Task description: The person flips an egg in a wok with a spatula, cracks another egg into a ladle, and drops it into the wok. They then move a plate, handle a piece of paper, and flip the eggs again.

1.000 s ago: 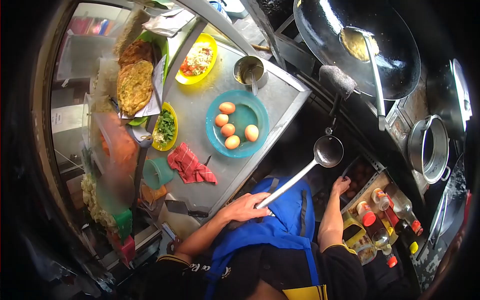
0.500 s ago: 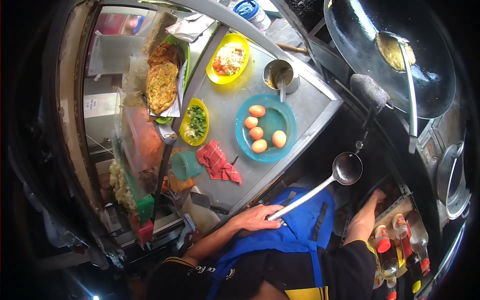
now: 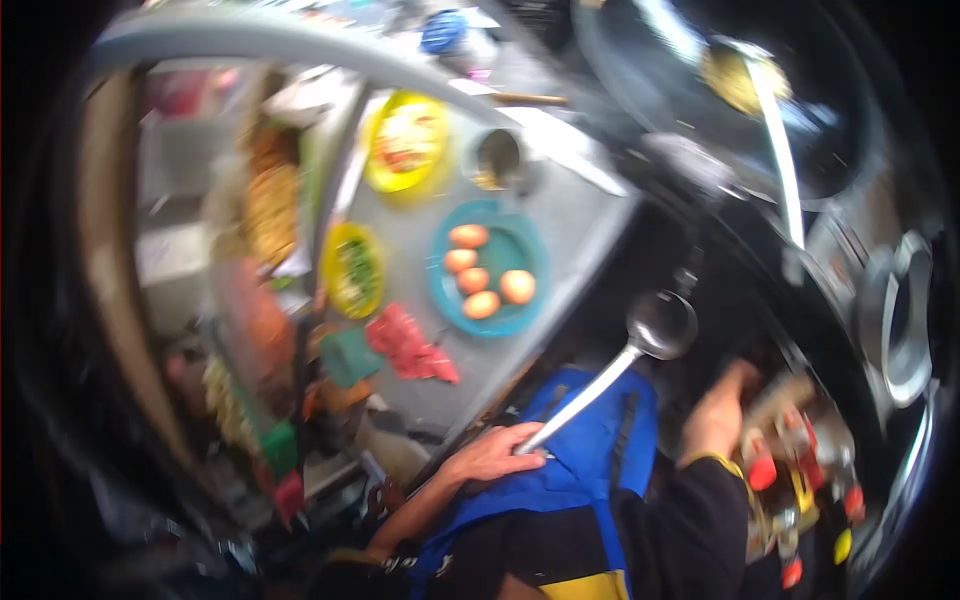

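Note:
My left hand point(image 3: 492, 453) is closed round the handle end of a long metal ladle point(image 3: 582, 397). The ladle's round bowl points up and to the right, over the dark gap beside the counter. Under it is the blue apron point(image 3: 600, 425) I wear. My right hand point(image 3: 712, 418) reaches down on the right, beside a shelf of bottles point(image 3: 795, 450) with red caps. Its fingers are blurred and in shadow, so whether they hold anything is hidden.
On the metal counter point(image 3: 400, 265) are a teal plate point(image 3: 510, 240) with several eggs, two yellow dishes, a metal cup point(image 3: 499, 160) and a red cloth point(image 3: 408, 345). A large black wok point(image 3: 660, 110) at upper right holds yellowish food point(image 3: 738, 80) and a long-handled utensil point(image 3: 778, 150).
My head view has swung and blurred, so the counter and wok sit further left. The left hand keeps its hold on the ladle; the right hand stays low by the bottles.

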The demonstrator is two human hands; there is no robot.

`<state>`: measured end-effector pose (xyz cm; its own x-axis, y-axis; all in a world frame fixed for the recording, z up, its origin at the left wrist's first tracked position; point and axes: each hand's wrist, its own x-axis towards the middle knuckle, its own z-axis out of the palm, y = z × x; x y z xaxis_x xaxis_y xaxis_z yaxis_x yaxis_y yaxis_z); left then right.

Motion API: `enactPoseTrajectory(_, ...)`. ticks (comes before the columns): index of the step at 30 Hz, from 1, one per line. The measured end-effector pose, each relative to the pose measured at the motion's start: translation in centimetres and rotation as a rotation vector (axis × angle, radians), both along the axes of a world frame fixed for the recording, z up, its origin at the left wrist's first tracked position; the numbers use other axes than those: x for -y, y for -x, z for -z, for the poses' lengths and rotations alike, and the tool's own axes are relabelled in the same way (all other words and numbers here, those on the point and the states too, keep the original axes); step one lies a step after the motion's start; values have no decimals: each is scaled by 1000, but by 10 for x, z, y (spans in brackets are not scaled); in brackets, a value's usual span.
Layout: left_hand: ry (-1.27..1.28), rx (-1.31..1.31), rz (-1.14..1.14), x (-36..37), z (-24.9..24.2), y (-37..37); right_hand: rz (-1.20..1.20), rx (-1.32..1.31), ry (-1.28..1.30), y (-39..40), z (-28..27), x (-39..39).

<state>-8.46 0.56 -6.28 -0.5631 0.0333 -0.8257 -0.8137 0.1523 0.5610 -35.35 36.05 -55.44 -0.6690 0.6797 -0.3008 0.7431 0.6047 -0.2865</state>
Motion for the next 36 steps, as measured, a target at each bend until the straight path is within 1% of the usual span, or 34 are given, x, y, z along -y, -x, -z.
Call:
enactPoseTrajectory(1,45,-142,-27,-5,12,-12,3,-29,-52,-7,-3,1)
enactPoseTrajectory(2,-30,34,-47,-2,7,-8,20,-54,-105,-11,-9,1)
enactPoseTrajectory(3,-115,73,-153,-5,15,-16,42,-83,-154,-15,-12,1)
enactPoseTrajectory(5,-128,71,-204,-7,12,-8,89,-138,-211,-25,-15,6)
enactPoseTrajectory(7,-88,79,-133,-6,11,2,118,-205,-223,-42,-19,12)
enactPoseTrajectory(8,-79,73,-133,-8,13,4,119,-205,-229,-46,-30,17)
enactPoseTrajectory(10,-79,65,-119,-7,15,8,126,-317,65,-55,-67,29)
enactPoseTrajectory(12,-61,34,-85,-7,17,8,142,-329,99,-63,-89,39)
enactPoseTrajectory(14,-54,43,-65,-6,15,13,168,-354,131,-69,-93,43)
enactPoseTrajectory(16,-51,46,-44,-6,14,16,284,-542,390,-80,-85,46)
enactPoseTrajectory(17,-62,33,-45,-7,15,19,284,-555,387,-81,-88,46)
enactPoseTrajectory(19,-77,7,-37,-7,14,22,291,-422,555,-88,-115,60)
enactPoseTrajectory(21,-82,-19,-39,-5,13,27,267,-343,843,-81,-189,88)
enactPoseTrajectory(22,-94,-44,-27,-1,15,30,142,-421,857,-85,-192,93)
enactPoseTrajectory(23,-136,-45,-20,2,17,32,92,-412,916,-90,-199,91)
enactPoseTrajectory(25,-187,-66,8,10,17,36,43,-381,975,-78,-273,103)
enactPoseTrajectory(27,-220,-59,31,15,18,44,-132,-455,824,-66,-312,96)
enactPoseTrajectory(28,-229,-83,35,18,19,47,-450,-693,351,-56,-311,87)
enactPoseTrajectory(29,-260,-79,53,21,21,49,-453,-663,384,-48,-320,76)
enactPoseTrajectory(31,-291,-89,69,23,25,52,-560,-629,217,-27,-335,56)
enactPoseTrajectory(33,-260,-109,126,24,29,56,-673,-688,44,-11,-327,42)
enactPoseTrajectory(35,-228,-78,163,23,22,64,-778,-698,35,1,-331,33)
enactPoseTrajectory(36,-234,-85,177,23,25,65,-801,-656,13,3,-337,34)
